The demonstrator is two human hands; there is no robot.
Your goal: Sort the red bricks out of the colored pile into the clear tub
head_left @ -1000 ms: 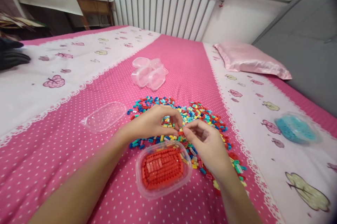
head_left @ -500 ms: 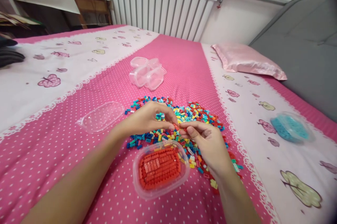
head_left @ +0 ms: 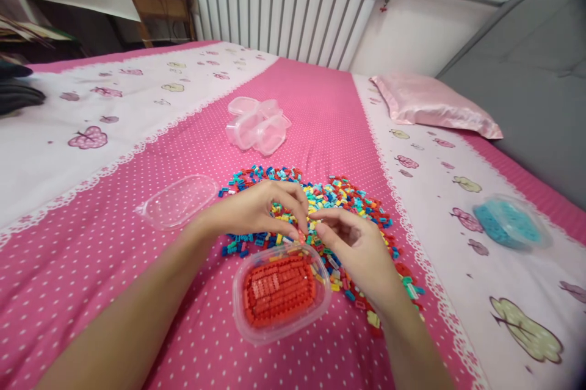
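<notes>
Over the near part of a pile of small colourful building bricks, my two hands are close together. My left hand pinches a small red brick between thumb and fingertips. Just right of it, my right hand has its index finger stretched out and its thumb a little apart, with nothing visible between them; its other fingers curl inward, partly hidden. Below the hands stands a clear plastic container with red bricks packed in rows, a few of them lighter.
A clear lid lies left of the pile. Farther back are several clear containers. At right sits a clear tub of blue bricks. A pink pillow lies near the grey headboard; everything rests on a pink patterned bedsheet.
My fingertips, which met around red bricks, have come apart. My left hand has lowered its pinch slightly toward the container with a red brick. My right thumb and index finger have parted.
</notes>
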